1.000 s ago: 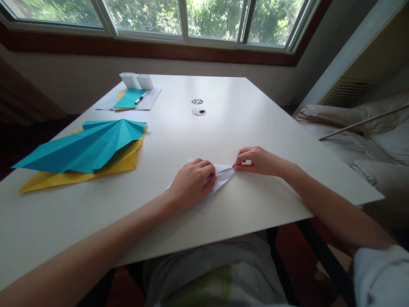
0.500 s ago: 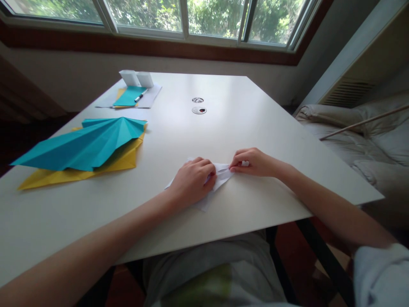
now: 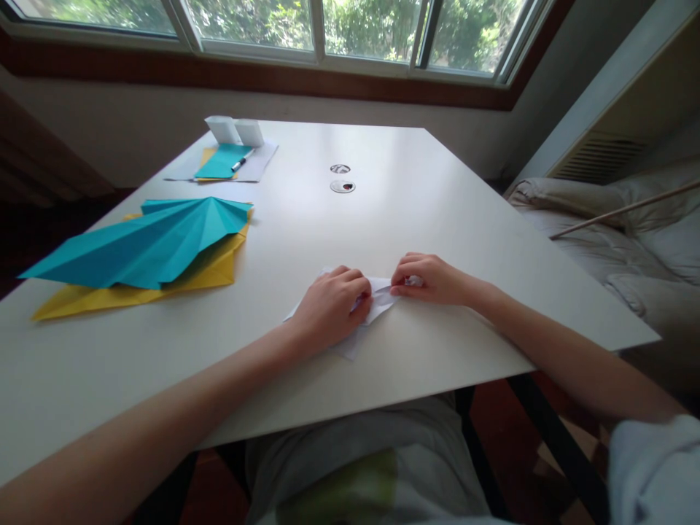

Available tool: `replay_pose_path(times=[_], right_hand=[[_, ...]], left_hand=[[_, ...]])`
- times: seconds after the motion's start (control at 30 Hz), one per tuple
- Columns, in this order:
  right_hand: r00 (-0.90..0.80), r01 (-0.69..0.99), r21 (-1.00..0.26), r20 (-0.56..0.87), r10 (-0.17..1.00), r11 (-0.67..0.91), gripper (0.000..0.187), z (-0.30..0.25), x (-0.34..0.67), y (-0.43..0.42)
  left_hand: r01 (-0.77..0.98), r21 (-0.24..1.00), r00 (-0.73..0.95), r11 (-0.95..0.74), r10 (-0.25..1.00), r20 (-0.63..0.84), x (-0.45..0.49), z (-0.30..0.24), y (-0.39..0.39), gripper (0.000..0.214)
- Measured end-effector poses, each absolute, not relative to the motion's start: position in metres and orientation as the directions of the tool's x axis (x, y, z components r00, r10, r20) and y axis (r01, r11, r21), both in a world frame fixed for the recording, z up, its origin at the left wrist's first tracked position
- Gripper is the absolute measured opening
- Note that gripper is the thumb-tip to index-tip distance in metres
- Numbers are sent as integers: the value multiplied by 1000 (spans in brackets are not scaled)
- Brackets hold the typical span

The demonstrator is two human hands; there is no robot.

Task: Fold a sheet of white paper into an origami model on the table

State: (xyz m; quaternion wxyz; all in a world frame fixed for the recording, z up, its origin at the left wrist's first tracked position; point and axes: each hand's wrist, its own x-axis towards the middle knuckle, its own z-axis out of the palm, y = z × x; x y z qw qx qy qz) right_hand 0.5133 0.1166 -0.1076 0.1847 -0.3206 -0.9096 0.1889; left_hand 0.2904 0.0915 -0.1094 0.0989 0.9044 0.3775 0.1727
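A folded sheet of white paper (image 3: 377, 312) lies on the white table close to its front edge. Over its left part rests my left hand (image 3: 335, 306), fingers curled and pressed on the paper, covering much of it. My right hand (image 3: 424, 278) pinches the paper's right tip between thumb and fingers, and a bit of white shows inside the curled fingers. How the paper is folded under my left hand is hidden.
Left of my hands, a large pleated teal paper (image 3: 164, 244) lies on a yellow paper (image 3: 136, 302). Farther back are paper sheets (image 3: 265, 164), a pen (image 3: 242, 160) and folded white paper pieces (image 3: 224, 131). Two round cable holes (image 3: 342, 187) sit mid-table.
Both hands keep nearly the same hold on the white paper. My right hand has shifted very slightly; the whole view has moved a little.
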Motion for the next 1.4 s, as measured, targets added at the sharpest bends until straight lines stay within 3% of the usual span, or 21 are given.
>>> replay_pose_path(times=[0.47, 0.73, 0.9, 1.07, 1.27, 1.4], right_hand=[[-714, 621, -346, 120, 689, 703, 6, -106, 501, 113], [-673, 672, -311, 123, 729, 672, 8, -106, 501, 108], [-707, 628, -272, 190, 681, 729, 12, -104, 505, 108], [-773, 523, -260, 256, 580, 812, 30, -97, 511, 105], [-799, 598, -239, -97, 594, 765, 68, -103, 504, 90], [-782, 622, -242, -150, 605, 744, 78, -109, 501, 85]], left_hand=[[620, 306, 673, -722, 690, 266, 289, -112, 94, 13], [583, 116, 801, -804, 593, 81, 277, -107, 66, 49], [595, 93, 803, -798, 592, -68, 273, -110, 60, 67], [605, 104, 796, -789, 599, -87, 274, -109, 61, 69], [623, 112, 781, -774, 609, -136, 274, -108, 60, 72], [633, 135, 773, -762, 611, -172, 275, -106, 60, 77]])
